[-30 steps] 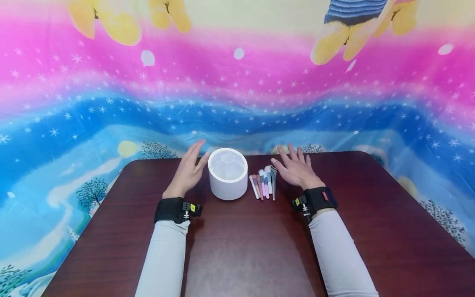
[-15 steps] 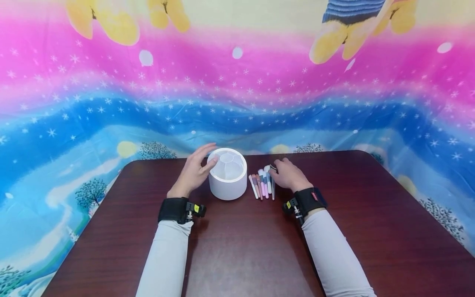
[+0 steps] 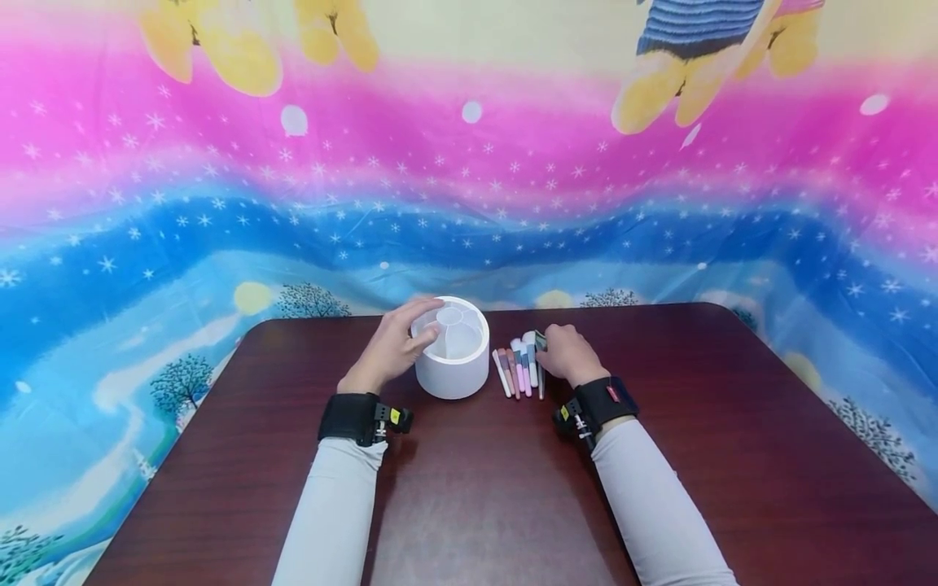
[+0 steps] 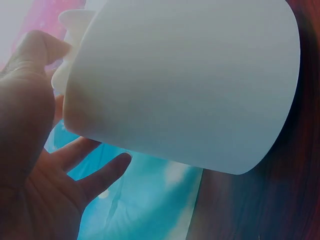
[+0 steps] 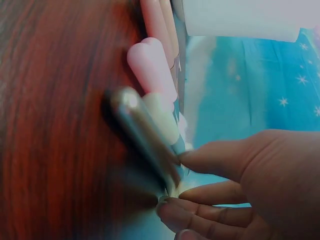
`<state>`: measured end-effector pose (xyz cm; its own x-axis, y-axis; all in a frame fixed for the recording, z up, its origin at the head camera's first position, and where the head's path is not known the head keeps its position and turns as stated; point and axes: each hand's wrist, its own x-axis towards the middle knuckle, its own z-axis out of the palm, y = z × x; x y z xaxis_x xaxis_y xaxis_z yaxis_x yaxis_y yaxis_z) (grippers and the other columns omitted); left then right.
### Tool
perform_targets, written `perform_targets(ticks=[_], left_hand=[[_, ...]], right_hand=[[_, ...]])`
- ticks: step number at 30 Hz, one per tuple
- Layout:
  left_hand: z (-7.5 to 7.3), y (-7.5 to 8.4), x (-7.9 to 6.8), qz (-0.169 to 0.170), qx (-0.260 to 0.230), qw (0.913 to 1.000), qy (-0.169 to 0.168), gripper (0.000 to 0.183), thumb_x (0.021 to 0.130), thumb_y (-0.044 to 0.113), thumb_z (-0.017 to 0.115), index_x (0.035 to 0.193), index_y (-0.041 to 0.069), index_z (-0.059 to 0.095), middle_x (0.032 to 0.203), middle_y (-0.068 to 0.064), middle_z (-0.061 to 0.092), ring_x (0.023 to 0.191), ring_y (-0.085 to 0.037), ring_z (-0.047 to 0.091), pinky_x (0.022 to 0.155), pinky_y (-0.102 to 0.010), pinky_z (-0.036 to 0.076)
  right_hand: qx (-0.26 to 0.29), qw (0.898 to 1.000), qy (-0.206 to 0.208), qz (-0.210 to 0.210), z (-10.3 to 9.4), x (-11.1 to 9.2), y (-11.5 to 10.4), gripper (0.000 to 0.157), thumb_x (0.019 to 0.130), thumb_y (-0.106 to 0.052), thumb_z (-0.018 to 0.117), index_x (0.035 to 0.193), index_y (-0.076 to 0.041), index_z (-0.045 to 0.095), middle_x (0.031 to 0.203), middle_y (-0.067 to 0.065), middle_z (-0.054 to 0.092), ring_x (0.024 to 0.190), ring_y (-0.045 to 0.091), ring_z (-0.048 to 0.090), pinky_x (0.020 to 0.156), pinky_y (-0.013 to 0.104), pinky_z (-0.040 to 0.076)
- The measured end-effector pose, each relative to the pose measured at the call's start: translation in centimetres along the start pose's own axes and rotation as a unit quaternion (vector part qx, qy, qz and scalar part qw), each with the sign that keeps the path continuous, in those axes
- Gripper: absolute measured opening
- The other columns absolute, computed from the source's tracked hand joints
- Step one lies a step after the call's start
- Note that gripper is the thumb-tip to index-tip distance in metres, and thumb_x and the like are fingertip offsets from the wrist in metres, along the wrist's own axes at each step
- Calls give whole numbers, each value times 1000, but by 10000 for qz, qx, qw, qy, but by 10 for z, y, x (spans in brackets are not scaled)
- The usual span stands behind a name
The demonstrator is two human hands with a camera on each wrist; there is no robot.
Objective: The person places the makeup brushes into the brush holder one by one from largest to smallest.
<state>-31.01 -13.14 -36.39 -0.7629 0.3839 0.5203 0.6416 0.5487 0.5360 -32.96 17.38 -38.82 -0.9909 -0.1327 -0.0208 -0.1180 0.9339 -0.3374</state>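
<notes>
Between the hands on the table (image 3: 469, 488) stands the white cup (image 3: 452, 378), with a row of brushes (image 3: 523, 370) nearer the right hand (image 3: 570, 354). The left hand (image 3: 388, 352), spread beside the cup a second ago, now grips its rim, thumb over the edge. The right hand, also spread then, now pinches the outermost dark brush (image 5: 144, 132) near its bristles, so brush handling seems just begun.
</notes>
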Motion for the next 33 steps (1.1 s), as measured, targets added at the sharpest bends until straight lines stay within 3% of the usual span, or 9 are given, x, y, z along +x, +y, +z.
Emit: perform_targets(ticks=[3, 10, 15, 17, 23, 26, 30, 33], left_hand=[[1, -2, 0, -10, 1, 10000, -35, 39, 92, 22, 57, 131, 16, 53, 134, 1, 49, 125, -12, 36, 100, -46, 35], [4, -4, 2, 42, 51, 9999, 144, 46, 84, 15, 60, 129, 15, 54, 132, -2, 49, 123, -12, 37, 97, -45, 38], [11, -3, 5, -169, 29, 9993, 347, 46, 81, 13, 59, 126, 11, 55, 126, -3, 50, 118, -15, 41, 95, -45, 38], [15, -4, 5, -281, -6, 9989, 377, 45, 81, 12, 58, 125, 11, 55, 125, -4, 50, 116, -17, 41, 94, -45, 38], [28, -7, 5, -653, -24, 9963, 552, 39, 80, 8, 53, 119, 13, 55, 116, -2, 49, 112, -18, 41, 92, -46, 38], [34, -7, 5, -798, 96, 9939, 752, 41, 77, 5, 50, 117, 16, 56, 115, 2, 49, 111, -16, 42, 90, -45, 40], [39, -5, 6, -844, 146, 9915, 975, 47, 73, 2, 48, 116, 18, 57, 116, 4, 50, 109, -15, 42, 87, -44, 41], [42, -3, 8, -816, 168, 9916, 992, 49, 71, 2, 48, 116, 19, 58, 116, 4, 51, 108, -15, 43, 86, -45, 42]], right_hand=[[106, 9999, 10, 124, 1, 0, -2, 11, 89, -14, 58, 92, -4, 59, 74, 11, 52, 58, 23, 51, 53, 35, 40], [159, 9991, -121, 386, -1, 4, -3, 23, 87, -13, 60, 105, 1, 56, 86, 14, 55, 69, 26, 53, 58, 37, 43], [261, 9993, -68, 278, -9, 2, -5, 11, 87, -9, 55, 93, 0, 55, 78, 13, 52, 64, 26, 51, 54, 36, 40], [367, 9990, 50, 240, -13, -1, -6, 9, 87, -10, 54, 84, -2, 54, 72, 11, 50, 59, 24, 49, 52, 35, 39], [858, 9944, 621, -66, -30, -6, -18, 28, 90, -19, 57, 65, -8, 50, 57, 3, 44, 49, 18, 44, 48, 31, 37], [1178, 9882, 923, -314, -38, -10, -25, 26, 91, -20, 58, 68, -8, 53, 61, 4, 48, 50, 19, 42, 48, 31, 35], [1594, 9778, 1246, -540, -48, -14, -30, 16, 91, -22, 58, 85, -7, 61, 74, 8, 60, 56, 20, 51, 50, 33, 42], [1977, 9654, 1566, -663, -51, -15, -31, 17, 91, -22, 58, 93, -6, 63, 80, 9, 63, 57, 19, 56, 50, 34, 46]])
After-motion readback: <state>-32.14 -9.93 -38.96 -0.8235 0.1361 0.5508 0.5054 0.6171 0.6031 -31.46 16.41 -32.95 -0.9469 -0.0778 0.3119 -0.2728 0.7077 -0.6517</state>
